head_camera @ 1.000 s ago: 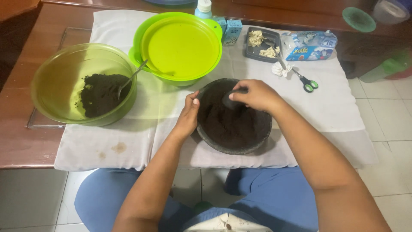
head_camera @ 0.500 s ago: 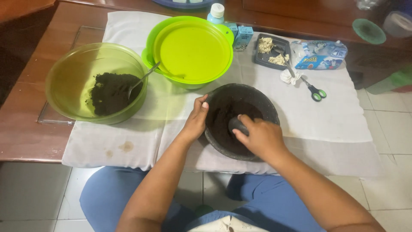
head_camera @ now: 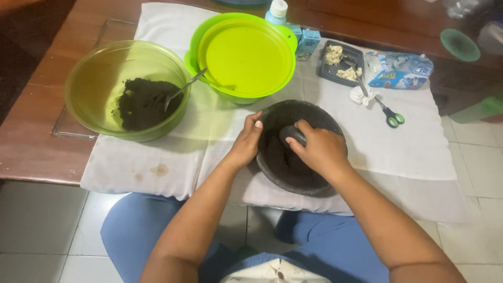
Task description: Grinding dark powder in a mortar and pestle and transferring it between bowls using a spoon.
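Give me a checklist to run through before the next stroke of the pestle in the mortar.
1. Left hand steadies the mortar at its rim: ok.
2. Right hand has a full grip on the pestle: ok.
3. Pestle head sits in the dark powder: ok.
4. Mortar rests wholly on the white cloth: ok, though close to the table's near edge.
5. Scissors lie apart from the mortar: ok.
6. How much powder is left unground: cannot tell.
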